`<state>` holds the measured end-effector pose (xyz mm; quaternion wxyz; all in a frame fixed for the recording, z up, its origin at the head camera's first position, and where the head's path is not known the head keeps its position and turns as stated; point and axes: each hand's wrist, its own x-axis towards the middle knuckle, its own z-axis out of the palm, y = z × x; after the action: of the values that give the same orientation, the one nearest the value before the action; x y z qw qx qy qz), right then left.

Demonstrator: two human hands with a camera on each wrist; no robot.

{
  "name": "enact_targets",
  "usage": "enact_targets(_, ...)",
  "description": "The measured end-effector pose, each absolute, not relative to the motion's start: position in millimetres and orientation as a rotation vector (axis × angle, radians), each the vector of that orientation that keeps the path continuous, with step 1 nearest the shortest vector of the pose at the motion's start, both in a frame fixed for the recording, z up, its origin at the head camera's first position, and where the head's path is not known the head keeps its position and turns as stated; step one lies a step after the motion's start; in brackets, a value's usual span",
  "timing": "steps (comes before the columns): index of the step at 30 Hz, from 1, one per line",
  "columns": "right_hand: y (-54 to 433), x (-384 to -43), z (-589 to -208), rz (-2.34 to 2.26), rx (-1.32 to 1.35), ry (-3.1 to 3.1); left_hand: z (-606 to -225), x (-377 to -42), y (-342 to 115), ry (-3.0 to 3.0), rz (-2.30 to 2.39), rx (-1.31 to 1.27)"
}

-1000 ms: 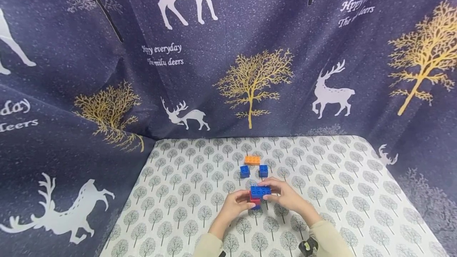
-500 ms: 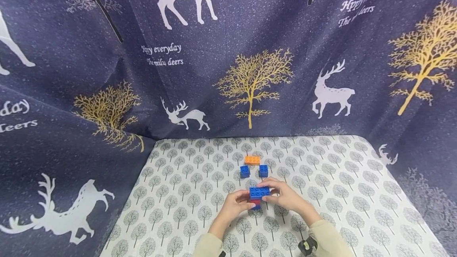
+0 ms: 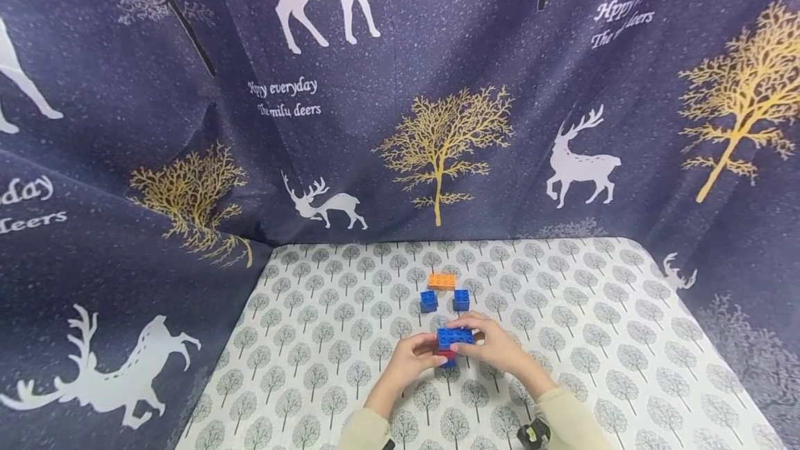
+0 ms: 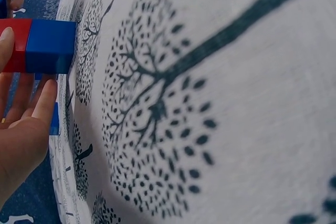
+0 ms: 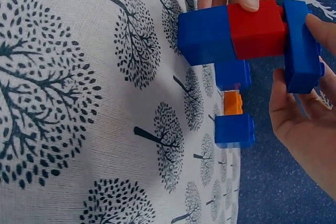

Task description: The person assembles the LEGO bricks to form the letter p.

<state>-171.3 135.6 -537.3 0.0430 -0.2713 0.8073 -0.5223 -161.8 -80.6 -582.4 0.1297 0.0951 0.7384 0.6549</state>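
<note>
My left hand (image 3: 406,363) grips a red building brick (image 5: 257,29), which sits on a square blue brick (image 5: 206,35) at the bottom of a short tower. On top lies a long blue brick (image 3: 455,337), overhanging to the right. My right hand (image 3: 500,351) pinches this long brick between thumb and fingers. From the right wrist, a narrow gap with red studs shows between the red brick and the long one. The left wrist view shows my left thumb on the red brick's side; the long brick is mostly out of frame there.
Beyond the hands stand two small blue bricks (image 3: 428,301) side by side, the right blue brick (image 3: 461,299) close to my right fingers. Behind them lies an orange brick (image 3: 442,281). A tree-patterned cloth (image 3: 300,339) covers the table, and a dark deer-print curtain (image 3: 400,158) hangs behind.
The long blue brick has shifted slightly left and straightened over the red one. My right thumb has moved left along its front. My left hand has stayed in place.
</note>
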Motion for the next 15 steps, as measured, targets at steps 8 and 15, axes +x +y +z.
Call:
enact_targets(8,135.0,-172.0,-534.7,-1.519,-0.86,2.53,-581.0,-161.9,-82.0,2.162,1.853,0.257)
enact_targets(15,134.0,-173.9,-534.1,-1.485,-0.886,2.55,-581.4,-164.2,-82.6,2.174,1.852,0.305)
